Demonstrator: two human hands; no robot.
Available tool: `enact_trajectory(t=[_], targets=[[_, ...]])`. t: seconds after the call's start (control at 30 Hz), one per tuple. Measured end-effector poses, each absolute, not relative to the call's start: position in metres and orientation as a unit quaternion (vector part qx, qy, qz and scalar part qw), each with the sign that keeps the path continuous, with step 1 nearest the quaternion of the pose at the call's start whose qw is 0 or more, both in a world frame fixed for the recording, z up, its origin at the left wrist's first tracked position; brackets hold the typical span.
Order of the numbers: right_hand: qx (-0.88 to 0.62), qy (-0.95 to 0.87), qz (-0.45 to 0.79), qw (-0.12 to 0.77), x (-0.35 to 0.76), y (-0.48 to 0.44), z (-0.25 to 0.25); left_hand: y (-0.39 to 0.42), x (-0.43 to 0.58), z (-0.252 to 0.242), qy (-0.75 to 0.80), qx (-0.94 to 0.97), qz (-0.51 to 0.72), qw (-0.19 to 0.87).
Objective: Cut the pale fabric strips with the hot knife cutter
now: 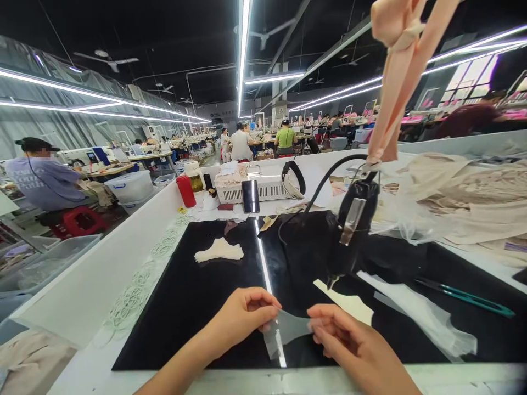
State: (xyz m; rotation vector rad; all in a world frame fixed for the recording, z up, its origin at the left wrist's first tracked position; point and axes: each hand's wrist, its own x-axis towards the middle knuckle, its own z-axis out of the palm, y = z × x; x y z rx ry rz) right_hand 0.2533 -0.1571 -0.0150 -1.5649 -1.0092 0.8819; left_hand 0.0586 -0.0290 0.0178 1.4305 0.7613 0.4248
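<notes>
Between my two hands a thin, see-through film piece (291, 327) is stretched over the glossy black board (173, 312). My left hand (249, 315) pinches its left side with thumb and fingers. On the other side, my right hand (343, 332) grips the right end between its fingertips. Just beyond my right hand lies a cream cut piece (349, 300). Farther right is a stack of sheer white pieces (428, 315). A black hand tool (357, 211) hangs above the board from knotted pink fabric strips (393, 99). A small pile of cream cut pieces (219, 250) rests at the back left.
Teal tweezers (469, 298) lie at the right of the board. A phone (251, 196) leans against a white vented box (272, 189) at the back. Coiled pale green cords (134, 296) line the left edge, and beige fabric (473, 192) heaps at the right. Several people sit farther off.
</notes>
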Motion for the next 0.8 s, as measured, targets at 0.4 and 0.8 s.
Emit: enact_trajectory(t=[0.4, 0.8], targets=[[-0.650, -0.450, 0.379, 0.481, 0.240, -0.136, -0.024, -0.011, 0.039, 0.017, 0.387, 0.660, 0.169, 0.622], [-0.634, -0.600, 0.259, 0.412, 0.226, -0.136, -0.022, 0.001, 0.026, 0.026, 0.417, 0.707, 0.138, 0.554]])
